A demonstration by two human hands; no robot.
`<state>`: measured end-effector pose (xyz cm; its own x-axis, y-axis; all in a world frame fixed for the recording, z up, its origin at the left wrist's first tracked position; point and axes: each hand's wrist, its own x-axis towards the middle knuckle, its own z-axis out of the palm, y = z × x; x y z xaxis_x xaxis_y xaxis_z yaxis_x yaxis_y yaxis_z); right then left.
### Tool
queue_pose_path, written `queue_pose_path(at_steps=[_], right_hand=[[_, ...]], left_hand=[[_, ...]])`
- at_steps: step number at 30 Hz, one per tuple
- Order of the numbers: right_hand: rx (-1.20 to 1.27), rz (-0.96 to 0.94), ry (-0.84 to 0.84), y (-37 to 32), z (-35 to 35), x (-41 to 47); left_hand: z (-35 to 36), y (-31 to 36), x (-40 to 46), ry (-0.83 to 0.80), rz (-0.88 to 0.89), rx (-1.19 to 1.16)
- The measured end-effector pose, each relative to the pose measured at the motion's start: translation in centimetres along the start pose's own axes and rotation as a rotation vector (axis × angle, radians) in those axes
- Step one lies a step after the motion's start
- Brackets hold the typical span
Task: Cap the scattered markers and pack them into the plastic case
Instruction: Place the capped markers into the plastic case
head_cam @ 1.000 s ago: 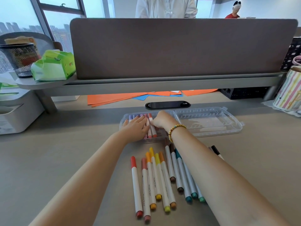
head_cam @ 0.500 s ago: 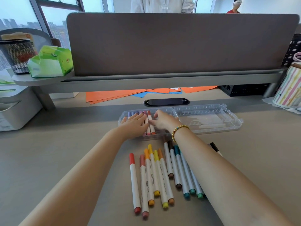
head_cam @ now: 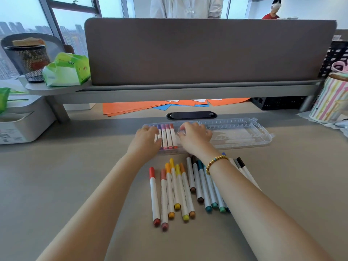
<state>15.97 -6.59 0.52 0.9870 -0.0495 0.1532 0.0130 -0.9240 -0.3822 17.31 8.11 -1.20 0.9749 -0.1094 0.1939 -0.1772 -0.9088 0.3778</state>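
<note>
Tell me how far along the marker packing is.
Done: a few pink and purple markers lie in the plastic case. In hand: the left hand and right hand rest on that row. Left: the capped markers on the desk.

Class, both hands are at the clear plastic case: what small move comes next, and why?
Probably the right hand draws back to pick the red-capped white marker from the desk. The clear plastic case shows only four pink-to-purple markers between the hands, while many capped ones lie outside it.
</note>
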Motion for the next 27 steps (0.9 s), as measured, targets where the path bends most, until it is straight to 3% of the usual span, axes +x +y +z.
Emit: queue_pose_path(at_steps=[3,12,17,23,27], right_hand=[[0.020,-0.017,-0.029,-0.4,-0.3,-2.3],[-0.058,-0.106,-0.283,-2.0,-0.9,-7.4],[-0.194,-0.163,-0.338,-3.5,-0.6,-9.1],[-0.383,-0.257,-0.234,-4.6,1.0,-10.7],[-0.396,-0.267,-0.218,-5.0,1.2,-10.8]], left_hand=[[-1.2,-0.1,-2.6,0.011,-0.104,0.048],[-3.6,0.8,-8.2,-0.466,-0.144,0.251],[-3.5,0.0,-8.6,-0.450,-0.189,0.274],[-3.3,-0.9,-8.4,-0.374,-0.226,0.354],[-3.8,-1.5,-8.3,-0.407,-0.265,0.268]])
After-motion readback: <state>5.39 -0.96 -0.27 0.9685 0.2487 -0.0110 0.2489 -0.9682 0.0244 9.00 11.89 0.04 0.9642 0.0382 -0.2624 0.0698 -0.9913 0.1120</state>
